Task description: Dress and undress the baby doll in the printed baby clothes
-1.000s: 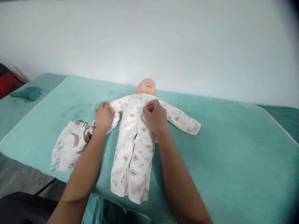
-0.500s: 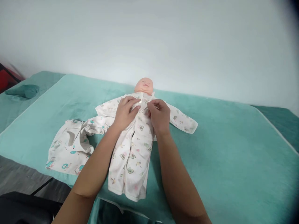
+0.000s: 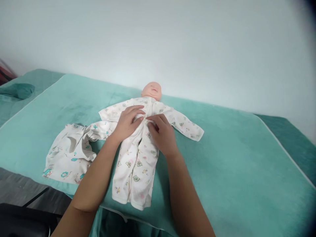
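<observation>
So since the last frame both hands have slid down the front of the suit (image 3: 146,161), with the right hand (image 3: 163,134) going from up by the collar to around the waist. The doll (image 3: 151,91) wearing it is face up in the middle of the teal cover (image 3: 229,154), head at the far side by the wall (image 3: 158,42), legs pointing back at the person. Its long axis runs mostly away from them, feet angled a little left, and the sleeves stretch out to both sides. Left hand (image 3: 127,123) is kinda flat on the suit's front, thumb and fingers apart. Right one has its thumb and index bent close together at the front opening, but I honestly can't tell if they're pinching any cloth. There's also a shirt (image 3: 59,161) with teal prints lying crumpled left of the doll, one sleeve reaching toward the suit, partly behind the left forearm.
</observation>
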The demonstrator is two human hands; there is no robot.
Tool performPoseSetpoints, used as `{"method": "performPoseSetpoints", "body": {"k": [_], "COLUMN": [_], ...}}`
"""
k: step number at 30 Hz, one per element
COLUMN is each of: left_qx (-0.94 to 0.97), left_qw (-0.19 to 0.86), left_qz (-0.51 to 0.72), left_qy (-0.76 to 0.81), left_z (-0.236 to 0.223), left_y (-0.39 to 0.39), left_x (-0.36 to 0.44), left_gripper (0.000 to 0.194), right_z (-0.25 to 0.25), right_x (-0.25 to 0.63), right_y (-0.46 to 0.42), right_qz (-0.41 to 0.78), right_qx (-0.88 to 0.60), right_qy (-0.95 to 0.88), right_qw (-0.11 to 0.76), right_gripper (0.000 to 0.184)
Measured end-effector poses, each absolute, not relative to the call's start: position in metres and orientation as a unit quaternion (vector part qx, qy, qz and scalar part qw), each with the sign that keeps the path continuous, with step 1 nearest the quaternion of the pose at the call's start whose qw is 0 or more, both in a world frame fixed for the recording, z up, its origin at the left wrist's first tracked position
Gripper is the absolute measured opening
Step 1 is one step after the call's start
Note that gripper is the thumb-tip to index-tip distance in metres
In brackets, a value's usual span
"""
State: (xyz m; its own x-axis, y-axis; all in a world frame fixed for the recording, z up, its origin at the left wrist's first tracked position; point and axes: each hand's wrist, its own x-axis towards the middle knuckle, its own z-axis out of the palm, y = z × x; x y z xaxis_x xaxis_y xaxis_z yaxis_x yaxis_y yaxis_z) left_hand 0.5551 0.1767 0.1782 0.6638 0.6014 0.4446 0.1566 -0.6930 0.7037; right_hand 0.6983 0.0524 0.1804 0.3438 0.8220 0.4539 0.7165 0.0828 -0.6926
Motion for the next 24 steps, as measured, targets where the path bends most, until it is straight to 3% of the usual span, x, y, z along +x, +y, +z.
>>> {"method": "performPoseSetpoints", "body": {"k": [9,16,24], "left_qx": [0.831,0.822,0.842], "left_qw": [0.406,0.392,0.408], "left_qz": [0.324,0.356,0.299], "left_qy": [0.202,0.211,0.190], "left_z": [0.176,0.178,0.178], "left_y": [0.173,0.170,0.173], "left_x": [0.549,0.557,0.553], "left_gripper": [0.010,0.004,0.007], "right_z": [0.167,0.168,0.167], "right_x": [0.703,0.705,0.703], "right_y": [0.059,0.056,0.057], "right_qz": [0.170,0.160,0.153], "right_qx": [-0.639,-0.615,-0.616], "right_qy": [-0.463,-0.507,-0.489], "right_qw": [0.590,0.582,0.599], "right_gripper": [0.018,0.017,0.015]}}
